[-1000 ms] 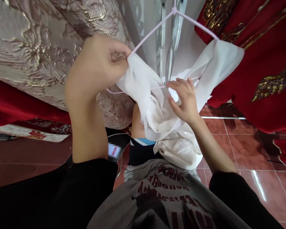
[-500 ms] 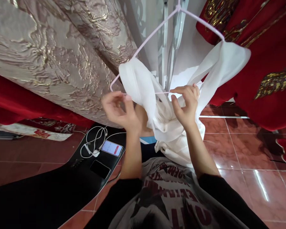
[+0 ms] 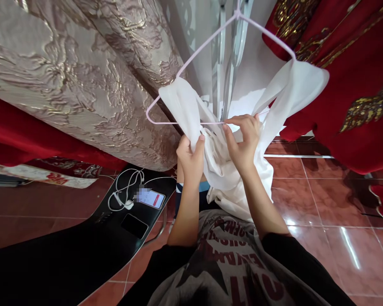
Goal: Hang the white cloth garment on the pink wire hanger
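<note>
A thin, pale pink hanger (image 3: 207, 41) hangs in front of me. White garment cloth (image 3: 282, 100) drapes over both of its sloping arms, and the rest of it falls in folds toward my lap. My left hand (image 3: 191, 159) is closed on the cloth's left fold, just under the hanger's bottom bar, with the thumb in front. Around the middle of that bar, the thumb and forefinger of my right hand (image 3: 244, 140) are pinched together. The bar's right part runs behind my right fingers and the cloth.
On the left is a black seat (image 3: 67, 238) holding a lit phone (image 3: 153, 199), a dark phone (image 3: 134, 226) and a white cable (image 3: 116, 187). Beige embossed fabric (image 3: 83, 85) hangs at upper left, red embroidered fabric (image 3: 347, 97) at right. Red tiles (image 3: 319, 199) cover the floor.
My left hand has moved right and down from the hanger's lower left corner and closed on the cloth. My right hand has shifted slightly left along the bar, and the hanger a little left.
</note>
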The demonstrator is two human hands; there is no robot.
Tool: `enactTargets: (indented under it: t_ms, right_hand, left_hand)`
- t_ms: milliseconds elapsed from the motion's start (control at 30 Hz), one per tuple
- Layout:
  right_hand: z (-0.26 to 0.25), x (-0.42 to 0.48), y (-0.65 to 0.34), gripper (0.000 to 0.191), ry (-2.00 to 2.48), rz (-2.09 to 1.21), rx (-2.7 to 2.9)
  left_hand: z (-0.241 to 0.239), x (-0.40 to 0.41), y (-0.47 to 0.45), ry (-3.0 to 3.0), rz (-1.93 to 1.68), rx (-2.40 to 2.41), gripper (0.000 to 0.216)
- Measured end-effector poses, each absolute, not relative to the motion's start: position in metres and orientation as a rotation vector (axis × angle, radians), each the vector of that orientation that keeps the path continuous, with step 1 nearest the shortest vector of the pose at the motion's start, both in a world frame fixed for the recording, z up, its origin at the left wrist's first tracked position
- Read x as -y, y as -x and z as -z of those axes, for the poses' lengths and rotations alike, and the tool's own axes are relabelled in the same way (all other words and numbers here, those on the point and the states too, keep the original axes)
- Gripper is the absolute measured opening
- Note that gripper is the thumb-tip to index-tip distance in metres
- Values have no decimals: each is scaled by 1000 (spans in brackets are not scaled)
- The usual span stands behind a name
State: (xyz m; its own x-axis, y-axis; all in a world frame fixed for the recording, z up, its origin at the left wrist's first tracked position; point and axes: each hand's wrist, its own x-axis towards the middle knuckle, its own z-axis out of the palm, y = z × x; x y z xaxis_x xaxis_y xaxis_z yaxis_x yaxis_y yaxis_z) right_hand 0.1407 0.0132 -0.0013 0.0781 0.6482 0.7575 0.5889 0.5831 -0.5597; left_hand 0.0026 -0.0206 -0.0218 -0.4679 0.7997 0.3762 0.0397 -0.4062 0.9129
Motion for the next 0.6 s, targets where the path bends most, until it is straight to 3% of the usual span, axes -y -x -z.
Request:
enactTargets:
  t_ms: [300,467,600]
  right_hand:
    - [0,-18,-143,20,1057,-41,1577]
    - [-3,-16,-147,22,1076,-57,1596]
    - [-7,-11,-145,21,1115,-84,1579]
  left_hand:
    - [-34,40,-6,-1180,-1964,-1130,16]
    - [-83,18,39,-965,-1873,-767,11]
    - [-80,2,86,-761,-1937,-606,21]
